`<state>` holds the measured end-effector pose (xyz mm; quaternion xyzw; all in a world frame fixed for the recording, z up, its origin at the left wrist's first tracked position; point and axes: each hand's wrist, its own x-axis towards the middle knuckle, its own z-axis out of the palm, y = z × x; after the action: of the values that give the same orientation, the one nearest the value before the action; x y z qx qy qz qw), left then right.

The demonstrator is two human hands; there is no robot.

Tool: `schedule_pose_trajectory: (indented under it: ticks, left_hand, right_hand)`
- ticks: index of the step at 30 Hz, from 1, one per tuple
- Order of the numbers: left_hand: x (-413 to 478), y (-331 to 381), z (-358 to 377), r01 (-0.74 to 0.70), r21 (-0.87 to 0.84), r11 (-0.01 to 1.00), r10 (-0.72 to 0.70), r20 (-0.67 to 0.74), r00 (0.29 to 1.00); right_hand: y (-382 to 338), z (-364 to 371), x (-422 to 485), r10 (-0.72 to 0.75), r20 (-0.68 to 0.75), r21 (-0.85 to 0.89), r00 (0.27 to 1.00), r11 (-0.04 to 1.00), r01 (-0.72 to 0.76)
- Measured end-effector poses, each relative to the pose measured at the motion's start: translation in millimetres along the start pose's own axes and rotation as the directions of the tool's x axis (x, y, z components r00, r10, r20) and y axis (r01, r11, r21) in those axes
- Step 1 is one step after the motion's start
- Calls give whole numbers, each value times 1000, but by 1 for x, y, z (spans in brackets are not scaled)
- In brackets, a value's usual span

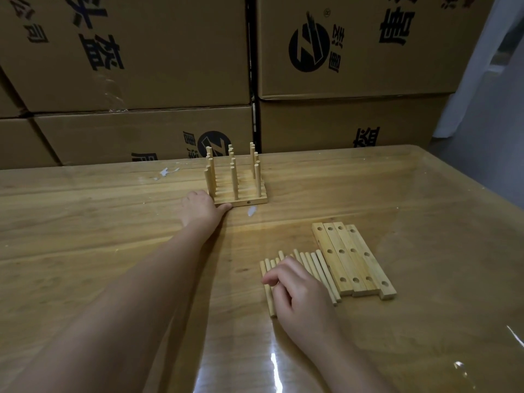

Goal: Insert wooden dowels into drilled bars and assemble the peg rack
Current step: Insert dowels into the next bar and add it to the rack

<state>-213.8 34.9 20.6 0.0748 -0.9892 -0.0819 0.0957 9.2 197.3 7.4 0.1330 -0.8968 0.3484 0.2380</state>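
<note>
A group of wooden bars with upright dowels, the peg rack point(241, 194), stands at the far middle of the table. My left hand point(200, 207) reaches out to its near left corner, thumb lying along the front bar's edge. Several loose dowels point(314, 265) lie side by side on the near right of the table. My right hand point(297, 290) rests on top of them with fingers loosely curled; whether it pinches one is hidden. Just right of the dowels lie several drilled bars point(353, 259), flat and packed together, holes facing up.
The wooden table point(113, 222) has a glossy clear cover with glare at the near right. Stacked cardboard boxes point(141, 80) form a wall directly behind the table's far edge. The table's right edge point(482, 199) falls off to a grey floor.
</note>
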Motion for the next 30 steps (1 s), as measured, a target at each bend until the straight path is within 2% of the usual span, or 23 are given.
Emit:
schedule_pose_trajectory:
  ticks: [9, 12, 14, 16, 18, 21, 24, 27, 30]
  left_hand:
    - [0, 1, 1, 36, -67, 997, -36, 11, 999]
    - [-7, -3, 0, 55, -204, 977, -49, 36, 998]
    - [-19, -8, -2, 79, -385, 920, -78, 18, 997]
    - [-38, -11, -7, 19, -504, 863, -64, -72, 995]
    - [-62, -12, -12, -78, -551, 831, 13, -121, 993]
    - [-99, -13, -17, -144, -632, 762, 108, -95, 990]
    - [-133, -16, -19, -155, -655, 740, 134, -82, 988]
    - [-161, -21, -22, -144, -682, 717, 146, -56, 988]
    - [-179, -30, -31, -111, -770, 628, 145, -25, 989]
  right_hand:
    - [2, 1, 0, -2, -25, 20, 1000, 1000, 3]
    - [1, 1, 0, 12, -15, 23, 1000, 1000, -12]
    - [1, 1, 0, 23, -19, 17, 1000, 1000, -23]
    - [2, 2, -1, 41, -23, 17, 999, 999, -41]
    - [3, 2, -1, 56, -30, 16, 998, 998, -55]
    - [4, 2, -1, 86, -68, 8, 994, 996, -85]
    - [4, 1, 1, 169, -102, 55, 980, 985, -165]
    - [3, 0, 1, 191, -103, 70, 976, 980, -185]
    - [2, 0, -1, 192, -78, 70, 978, 980, -187]
